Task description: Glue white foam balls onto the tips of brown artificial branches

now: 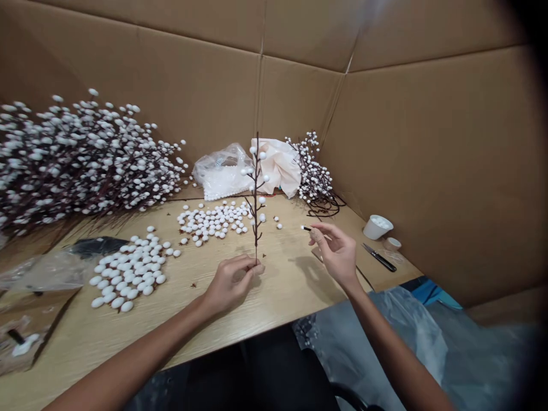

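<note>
My left hand [231, 284] pinches the bottom of a dark brown artificial berry branch [256, 220], which stands upright above the table. White berries sit on some of its twigs, while other twig ends are bare. To the right, my right hand [338, 251] is closed on a small black stick with a white tip [306, 228]. The tip points at the branch and is apart from it. Behind the branch lies a spread of loose white berries [214, 221]. A second pile of larger-looking white berries [131, 268] is left of my left hand.
Finished-looking berry branches [85, 160] are heaped at the back left, with a smaller bunch [314, 171] at the back right. A plastic bag of white balls [226, 180] lies between. A white cup [377, 226] and a black-handled knife [381, 258] are at right. Cardboard walls [428, 148] surround the table.
</note>
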Motion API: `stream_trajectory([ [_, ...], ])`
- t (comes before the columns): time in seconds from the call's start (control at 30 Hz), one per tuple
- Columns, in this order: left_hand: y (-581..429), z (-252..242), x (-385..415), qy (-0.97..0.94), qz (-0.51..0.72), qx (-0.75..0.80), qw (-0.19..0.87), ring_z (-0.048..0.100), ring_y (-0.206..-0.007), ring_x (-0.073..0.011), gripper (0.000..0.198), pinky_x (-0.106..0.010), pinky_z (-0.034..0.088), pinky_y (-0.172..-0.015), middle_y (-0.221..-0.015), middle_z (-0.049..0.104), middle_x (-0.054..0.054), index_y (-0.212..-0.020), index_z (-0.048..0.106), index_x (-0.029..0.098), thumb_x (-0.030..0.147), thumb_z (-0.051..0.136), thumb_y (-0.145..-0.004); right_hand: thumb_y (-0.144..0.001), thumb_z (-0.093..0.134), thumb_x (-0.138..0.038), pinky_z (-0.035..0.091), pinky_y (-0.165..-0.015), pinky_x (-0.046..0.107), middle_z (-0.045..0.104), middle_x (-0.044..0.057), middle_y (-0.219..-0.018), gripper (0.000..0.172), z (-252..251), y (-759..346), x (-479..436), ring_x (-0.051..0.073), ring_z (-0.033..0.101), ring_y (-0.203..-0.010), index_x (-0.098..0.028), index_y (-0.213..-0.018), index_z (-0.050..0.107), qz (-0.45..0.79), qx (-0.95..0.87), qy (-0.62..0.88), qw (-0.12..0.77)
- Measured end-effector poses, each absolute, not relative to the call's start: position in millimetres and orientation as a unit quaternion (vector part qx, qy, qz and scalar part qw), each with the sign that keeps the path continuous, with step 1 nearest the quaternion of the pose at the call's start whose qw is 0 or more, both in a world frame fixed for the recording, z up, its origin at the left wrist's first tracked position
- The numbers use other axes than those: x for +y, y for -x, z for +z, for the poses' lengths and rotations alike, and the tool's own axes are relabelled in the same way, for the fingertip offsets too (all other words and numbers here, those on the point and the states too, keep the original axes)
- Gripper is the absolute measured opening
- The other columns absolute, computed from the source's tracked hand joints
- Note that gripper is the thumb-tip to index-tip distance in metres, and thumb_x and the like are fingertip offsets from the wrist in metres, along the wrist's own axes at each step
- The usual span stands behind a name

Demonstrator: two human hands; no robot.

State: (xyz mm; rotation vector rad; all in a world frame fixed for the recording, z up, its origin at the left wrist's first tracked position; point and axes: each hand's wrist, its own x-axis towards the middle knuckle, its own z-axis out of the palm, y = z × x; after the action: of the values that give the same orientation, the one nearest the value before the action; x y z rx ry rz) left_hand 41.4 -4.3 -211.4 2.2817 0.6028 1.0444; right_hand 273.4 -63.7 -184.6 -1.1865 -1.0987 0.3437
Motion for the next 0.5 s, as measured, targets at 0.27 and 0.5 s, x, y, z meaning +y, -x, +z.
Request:
stream_trajectory([
  [0.27,-44.4,-216.2,-0.5,-0.858,0.381,0.224,0.262,0.066,-0.074,-0.0156,0.013,-0.025,0.05,-0.065,-0.081,0.071,-0.005,-0.081,0.068,0.016,0.022,0.057,-0.085,-0.081,0.057,-0.04,0.052,-0.061,0.033,0.068,0.008,-0.071,0.029,-254.2,-363.0,-104.8,0.02,0.066,-0.064,-0.013,-0.086,0.065,0.129,-0.473,0.691,0.53],
  [0.5,-46.4,-214.1,-2.8,-0.859,0.368,0.236,0.267,0.067,-0.074,-0.0162,0.013,-0.024,0.052,-0.065,-0.08,0.072,-0.005,-0.08,0.068,0.016,0.024,0.059,-0.084,-0.083,0.054,-0.036,0.049,-0.065,0.031,0.064,0.007,-0.084,0.026,-249.7,-349.6,-103.7,0.017,0.06,-0.07,-0.015,-0.081,0.068,0.08,-0.524,0.696,0.484],
])
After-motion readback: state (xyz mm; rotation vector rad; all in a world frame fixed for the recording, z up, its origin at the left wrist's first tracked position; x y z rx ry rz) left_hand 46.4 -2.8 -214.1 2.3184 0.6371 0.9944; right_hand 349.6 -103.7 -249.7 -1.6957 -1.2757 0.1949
